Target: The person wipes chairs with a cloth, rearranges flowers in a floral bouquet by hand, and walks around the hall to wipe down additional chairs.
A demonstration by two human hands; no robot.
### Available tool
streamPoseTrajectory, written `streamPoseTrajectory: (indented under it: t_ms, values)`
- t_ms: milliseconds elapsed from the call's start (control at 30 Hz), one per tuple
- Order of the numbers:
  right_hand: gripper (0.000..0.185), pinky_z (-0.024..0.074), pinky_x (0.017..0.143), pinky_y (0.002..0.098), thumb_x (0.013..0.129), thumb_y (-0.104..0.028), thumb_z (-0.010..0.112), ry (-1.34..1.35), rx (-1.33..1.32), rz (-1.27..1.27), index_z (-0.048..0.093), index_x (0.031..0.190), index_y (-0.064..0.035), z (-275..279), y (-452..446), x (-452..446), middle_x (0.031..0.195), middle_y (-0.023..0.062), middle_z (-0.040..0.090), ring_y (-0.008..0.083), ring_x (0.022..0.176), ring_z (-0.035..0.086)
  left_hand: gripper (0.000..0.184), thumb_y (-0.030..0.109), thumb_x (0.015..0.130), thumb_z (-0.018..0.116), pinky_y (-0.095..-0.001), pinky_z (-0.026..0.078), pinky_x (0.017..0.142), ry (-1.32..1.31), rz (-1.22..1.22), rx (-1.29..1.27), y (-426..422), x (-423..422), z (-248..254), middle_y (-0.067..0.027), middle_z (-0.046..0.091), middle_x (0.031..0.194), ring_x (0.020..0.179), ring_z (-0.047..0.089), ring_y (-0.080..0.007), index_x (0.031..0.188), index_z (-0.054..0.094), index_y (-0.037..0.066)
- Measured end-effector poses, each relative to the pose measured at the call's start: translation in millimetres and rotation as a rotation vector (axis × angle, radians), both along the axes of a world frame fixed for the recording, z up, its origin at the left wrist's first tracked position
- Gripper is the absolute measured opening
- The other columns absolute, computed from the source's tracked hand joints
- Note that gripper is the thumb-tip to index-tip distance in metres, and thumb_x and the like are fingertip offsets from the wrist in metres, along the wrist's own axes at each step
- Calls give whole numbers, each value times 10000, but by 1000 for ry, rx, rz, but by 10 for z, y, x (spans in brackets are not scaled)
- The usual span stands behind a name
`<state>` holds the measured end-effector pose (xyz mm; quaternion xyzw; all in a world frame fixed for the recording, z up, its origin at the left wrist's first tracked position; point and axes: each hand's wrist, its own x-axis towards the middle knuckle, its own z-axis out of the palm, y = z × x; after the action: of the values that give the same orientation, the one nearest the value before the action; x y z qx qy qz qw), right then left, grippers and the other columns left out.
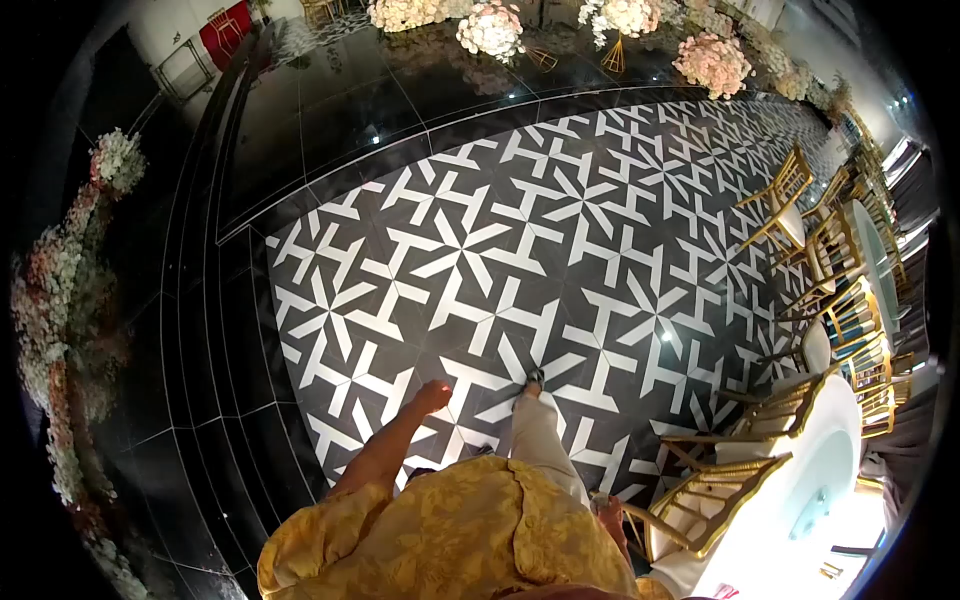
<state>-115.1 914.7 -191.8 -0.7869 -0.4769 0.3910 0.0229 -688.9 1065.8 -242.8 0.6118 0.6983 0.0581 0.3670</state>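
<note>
My left hand (435, 396) hangs out in front of my body over the patterned floor (497, 315). Its fingers look loosely curled in, and nothing shows in them. Low at my right side, my right hand (609, 516) is partly hidden by my body, close to a gold chair (715, 500). Its fingers are too small and covered to read, and I cannot tell whether it touches the chair. One leg in pale trousers (545, 445) is stretched forward, with a dark shoe (535, 377) on the floor.
Gold chairs surround a white round table (835, 440) at right; another table (872, 255) stands beyond. Black steps (225, 340) run along the left beside a tall flower column (65, 330). A glossy black platform (350, 95) with flower arrangements (713, 65) lies ahead.
</note>
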Motion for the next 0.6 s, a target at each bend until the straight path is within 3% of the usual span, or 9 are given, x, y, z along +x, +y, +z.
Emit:
streamPoseTrajectory:
  t_ms: [200, 233, 300, 333, 367, 433, 467, 567, 600]
  values:
    - [426, 481, 944, 437, 747, -308, 628, -119, -201, 202, 652, 1106, -80, -593, 1259, 195, 1126, 205, 646, 385, 1102, 593, 310, 317, 886, 492, -490, 494, 713, -159, 268, 59, 847, -258, 338, -215, 654, 866, 853, 625, -416, 831, 627, 44]
    - [317, 505, 837, 472, 839, -292, 593, -77, -102, 215, 677, 1023, -47, -859, 1380, 299, 991, 197, 681, 371, 970, 638, 316, 332, 895, 502, -495, 492, 705, -190, 349, -93, 795, -333, 208, -211, 651, 854, 839, 625, -406, 842, 623, 45]
    - [376, 512, 851, 448, 833, -369, 652, -375, -90, 1121, 680, 1044, -59, -521, 2332, 89, 1057, 197, 669, 356, 1005, 636, 227, 218, 881, 490, -493, 508, 665, 131, -12, 91, 821, -536, 346, -195, 644, 813, 787, 646, -370, 849, 617, 33]
    - [421, 509, 862, 447, 834, -420, 646, -305, -99, 888, 676, 1066, -70, -503, 2753, -8, 1087, 185, 660, 362, 1008, 631, 187, 145, 850, 479, -491, 515, 660, 310, -229, -53, 798, -571, 333, -192, 636, 795, 785, 649, -368, 814, 621, 29]
    - [465, 507, 873, 447, 835, -471, 641, -235, -107, 656, 671, 1088, -81, -635, 3111, -105, 1117, 173, 651, 367, 1012, 626, 207, 152, 832, 473, -504, 514, 685, 126, -10, -177, 728, -590, 325, -203, 644, 816, 806, 648, -379, 781, 628, 24]
    - [573, 466, 933, 435, 863, -553, 533, -211, -111, 529, 639, 1146, -67, -926, 4115, -381, 1077, 147, 660, 382, 1000, 606, 305, 254, 842, 468, -502, 511, 770, 43, 55, -107, 580, -786, 63, -213, 668, 923, 865, 640, -407, 818, 657, 17]
    - [547, 474, 926, 426, 846, -526, 567, -244, -61, 736, 647, 1106, -52, -1658, 4568, -369, 1043, 194, 663, 373, 1025, 608, 325, 291, 845, 484, -497, 511, 786, 59, 226, -294, 703, -665, 342, -212, 667, 944, 894, 637, -403, 844, 661, 19]
    - [377, 505, 836, 482, 825, -325, 566, -36, 202, 473, 635, 1067, -44, -346, 5806, -1724, 988, 235, 660, 414, 960, 625, 331, 325, 836, 531, -468, 527, 768, 66, 300, -217, 675, -674, 57, -197, 675, 961, 895, 650, -369, 915, 650, 26]
    - [358, 508, 827, 479, 816, -282, 571, 76, 276, 475, 629, 1078, -45, -166, 6211, -2099, 995, 228, 663, 411, 958, 629, 377, 355, 856, 566, -425, 545, 751, 148, -42, -152, 834, -759, -20, -171, 686, 973, 886, 666, -324, 1019, 625, 20]
